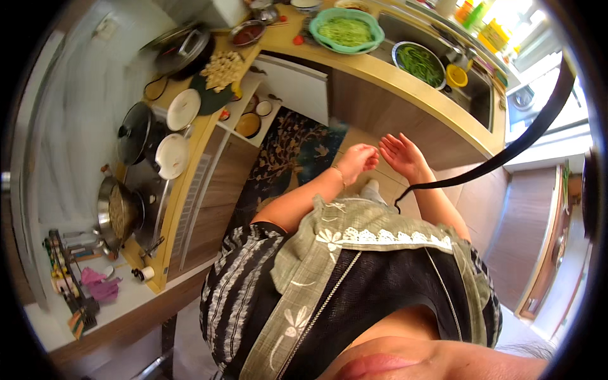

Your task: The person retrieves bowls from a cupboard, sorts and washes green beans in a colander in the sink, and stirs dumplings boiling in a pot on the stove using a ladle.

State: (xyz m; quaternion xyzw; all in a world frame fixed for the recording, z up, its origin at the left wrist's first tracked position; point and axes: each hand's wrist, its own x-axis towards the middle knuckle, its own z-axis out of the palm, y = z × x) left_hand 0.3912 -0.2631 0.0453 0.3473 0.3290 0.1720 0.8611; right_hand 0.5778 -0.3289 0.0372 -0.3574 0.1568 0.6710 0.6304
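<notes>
Both of my hands are raised in front of my apron [380,225], above the tiled floor. My left hand [359,163], with a thin bracelet at the wrist, has its fingers loosely curled, and nothing shows in it. Close beside it, a narrow gap apart, my right hand [400,154] is palm up with its fingers spread and holds nothing. A black strap [494,161] crosses over my right forearm.
A counter with a sink [475,97] runs ahead, bearing a green basin of shredded vegetable [377,35] and a bowl of green vegetables [441,78]. Along the left are a lidded black pan [135,133], white plates [172,156] and a metal wok [105,209]. A low cabinet door [294,83] stands ajar.
</notes>
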